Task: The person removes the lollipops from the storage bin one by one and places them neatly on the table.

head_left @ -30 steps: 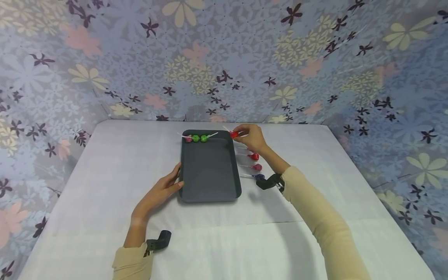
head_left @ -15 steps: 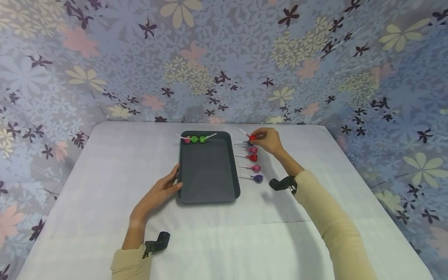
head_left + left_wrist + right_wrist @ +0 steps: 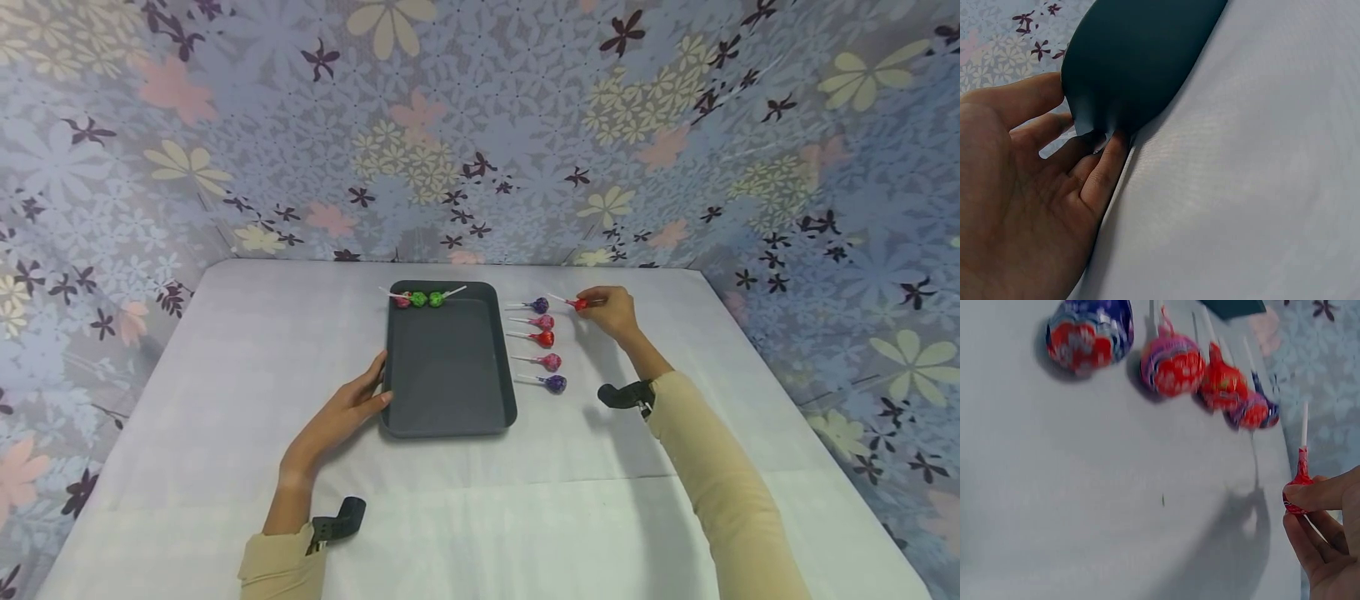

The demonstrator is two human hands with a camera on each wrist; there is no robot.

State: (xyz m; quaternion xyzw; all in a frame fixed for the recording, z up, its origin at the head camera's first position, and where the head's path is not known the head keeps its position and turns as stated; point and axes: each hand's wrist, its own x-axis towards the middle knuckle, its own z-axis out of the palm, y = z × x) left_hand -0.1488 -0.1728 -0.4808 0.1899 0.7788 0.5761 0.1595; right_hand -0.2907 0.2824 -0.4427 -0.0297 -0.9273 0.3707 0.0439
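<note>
In the head view my right hand [image 3: 611, 312] pinches a red lollipop [image 3: 581, 305] by its wrapped head, to the right of the tray. The right wrist view shows this red lollipop [image 3: 1298, 495] between thumb and fingers, its white stick pointing up. My left hand [image 3: 351, 407] grips the left edge of a dark grey tray [image 3: 450, 421]; the left wrist view has the fingers [image 3: 1107, 169] at the underside of its rim. Along the tray's far end lie a pink lollipop [image 3: 402, 300] and two green lollipops [image 3: 437, 298].
Right of the tray, several lollipops form a column, sticks leftward: a purple one [image 3: 540, 305], a pink one [image 3: 545, 322], a red one [image 3: 545, 338], another pink one [image 3: 551, 362] and another purple one [image 3: 555, 383]. A white cloth [image 3: 480, 517] covers the table; floral fabric [image 3: 480, 125] hangs behind.
My right hand has moved rightward from the tray's far right corner with the red lollipop, uncovering the purple and pink lollipops at the column's far end. The left hand stays at the tray.
</note>
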